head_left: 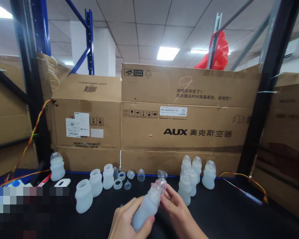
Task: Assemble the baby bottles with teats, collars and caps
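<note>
My left hand [128,215] is wrapped round the body of a frosted baby bottle [146,209], tilted with its top up and to the right. At the bottle's neck, the fingers of my right hand [173,207] close on a clear bottle cap [160,186]. Whether the cap is fastened cannot be seen. Just beyond it lies another clear cap [162,174]. Left of that are a clear dome cap [141,175], a nipple [127,185] and collar rings [118,184].
Several open bottles [84,196] stand to the left, and several capped bottles [184,187] to the right. A lone capped bottle [57,167] is at far left, near a white object [62,182]. Large cardboard boxes [184,132] wall off the back of the black table [226,215].
</note>
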`<action>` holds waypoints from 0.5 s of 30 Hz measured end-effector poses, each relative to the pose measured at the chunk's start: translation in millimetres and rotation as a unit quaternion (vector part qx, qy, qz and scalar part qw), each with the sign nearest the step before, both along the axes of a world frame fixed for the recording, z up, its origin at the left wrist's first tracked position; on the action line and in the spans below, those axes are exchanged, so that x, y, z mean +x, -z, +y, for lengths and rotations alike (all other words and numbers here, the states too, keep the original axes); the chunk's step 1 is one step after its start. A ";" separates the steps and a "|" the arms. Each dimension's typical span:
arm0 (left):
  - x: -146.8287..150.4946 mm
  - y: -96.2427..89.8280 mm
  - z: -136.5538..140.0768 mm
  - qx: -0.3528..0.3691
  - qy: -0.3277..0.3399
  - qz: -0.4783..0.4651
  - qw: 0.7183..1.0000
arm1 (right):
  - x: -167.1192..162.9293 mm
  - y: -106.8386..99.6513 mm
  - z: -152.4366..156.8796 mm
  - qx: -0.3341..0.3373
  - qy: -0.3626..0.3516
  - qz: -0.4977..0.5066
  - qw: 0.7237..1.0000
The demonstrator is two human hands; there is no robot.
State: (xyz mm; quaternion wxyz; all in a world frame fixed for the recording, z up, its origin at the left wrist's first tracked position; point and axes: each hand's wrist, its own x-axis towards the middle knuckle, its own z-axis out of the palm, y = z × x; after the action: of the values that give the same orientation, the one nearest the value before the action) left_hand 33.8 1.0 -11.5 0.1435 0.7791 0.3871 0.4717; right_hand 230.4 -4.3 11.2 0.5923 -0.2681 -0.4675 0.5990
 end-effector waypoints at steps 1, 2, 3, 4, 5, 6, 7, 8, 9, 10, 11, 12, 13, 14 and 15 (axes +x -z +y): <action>0.4 -2.5 -0.6 -0.006 0.010 -0.016 1.000 | 2.1 -1.6 -0.2 0.016 0.007 -0.009 1.000; 0.9 -4.8 -1.0 -0.013 0.020 -0.027 0.999 | 4.5 -3.2 -0.6 0.035 0.012 -0.016 0.999; 1.3 -6.5 -1.4 -0.020 0.032 -0.036 0.999 | 7.1 -5.1 -1.2 0.055 0.014 -0.022 0.998; 1.6 -7.4 -1.7 -0.027 0.044 -0.044 0.998 | 9.9 -7.0 -2.2 0.073 0.011 -0.030 0.997; 1.4 -7.2 -1.9 -0.031 0.052 -0.050 0.997 | 12.8 -8.9 -3.4 0.089 0.006 -0.045 0.995; 0.7 -6.0 -2.1 -0.034 0.053 -0.058 0.996 | 15.9 -10.5 -4.8 0.103 0.001 -0.069 0.992; -0.6 -3.9 -2.3 -0.034 0.049 -0.068 0.996 | 19.2 -11.7 -6.1 0.113 -0.003 -0.101 0.988; -2.6 -1.3 -2.6 -0.035 0.038 -0.078 0.996 | 22.5 -12.3 -7.2 0.122 -0.003 -0.139 0.983; -5.2 1.3 -2.7 -0.034 0.024 -0.088 0.995 | 25.7 -12.1 -8.0 0.131 0.006 -0.180 0.975; -8.2 3.1 -2.8 -0.033 0.010 -0.097 0.995 | 28.6 -11.3 -8.4 0.142 0.022 -0.220 0.965; -11.5 3.7 -2.7 -0.037 0.001 -0.107 0.994 | 31.0 -9.8 -8.5 0.153 0.040 -0.257 0.953; -14.8 2.4 -2.3 -0.053 0.000 -0.118 0.992 | 32.9 -8.1 -8.5 0.166 0.058 -0.290 0.941; -17.9 -0.8 -1.7 -0.084 0.008 -0.130 0.988 | 33.9 -6.4 -8.5 0.179 0.073 -0.317 0.928; -20.6 -5.9 -0.8 -0.126 0.027 -0.142 0.981 | 34.3 -5.0 -8.6 0.189 0.081 -0.337 0.919; -22.8 -12.2 0.4 -0.173 0.059 -0.153 0.971 | 34.1 -4.2 -9.1 0.197 0.082 -0.348 0.913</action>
State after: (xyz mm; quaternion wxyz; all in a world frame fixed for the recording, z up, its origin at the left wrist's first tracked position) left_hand 11.0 1.4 0.7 0.3611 0.6826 0.3892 0.5022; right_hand 264.5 -13.4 15.4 0.4799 -0.3752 -0.7287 0.3130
